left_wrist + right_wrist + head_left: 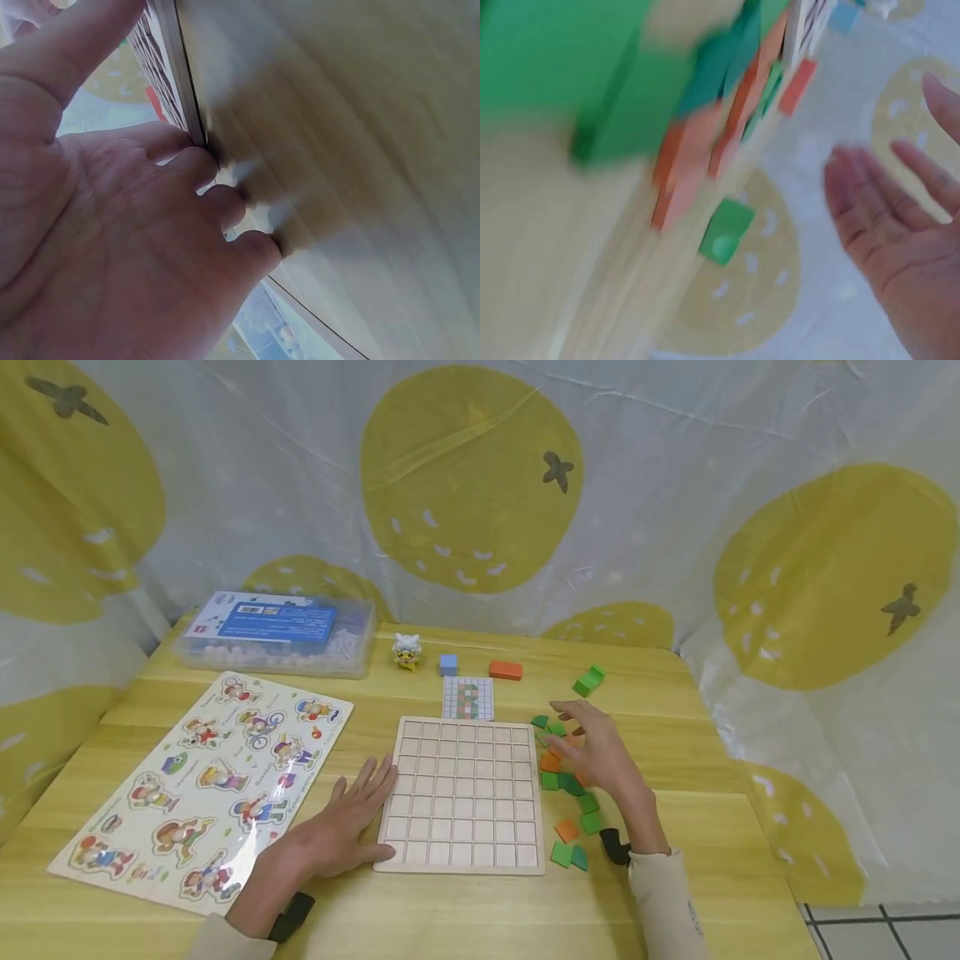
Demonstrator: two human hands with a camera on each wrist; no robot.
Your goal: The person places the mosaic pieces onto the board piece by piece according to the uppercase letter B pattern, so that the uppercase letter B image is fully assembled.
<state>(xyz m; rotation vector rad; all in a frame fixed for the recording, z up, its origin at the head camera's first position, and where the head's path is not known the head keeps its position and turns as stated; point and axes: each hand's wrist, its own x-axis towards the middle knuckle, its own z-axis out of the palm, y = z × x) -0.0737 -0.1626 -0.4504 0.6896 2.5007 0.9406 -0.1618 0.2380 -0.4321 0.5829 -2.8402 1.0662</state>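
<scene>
Head view: left hand [341, 831] spread wide, index fingertip and thumb tip against the left edge of the grid board [467, 795], which lies flat mid-table. Right hand [596, 747] held over loose green pieces [591, 822] and orange pieces [566, 830]; fingers apart and slightly bent, nothing in them; the right wrist view agrees. These pieces lie strung along the board's right edge, the uppermost partly hidden by the right hand. Pattern card [468, 698] just beyond the board's far edge. Further out, toward the far edge of the table [720, 827], left to right: figurine [406, 652], blue block [448, 665], red block [506, 671], green block [588, 681]. Plastic case [277, 635] near the far left corner; picture board [187, 814] along the left edge
</scene>
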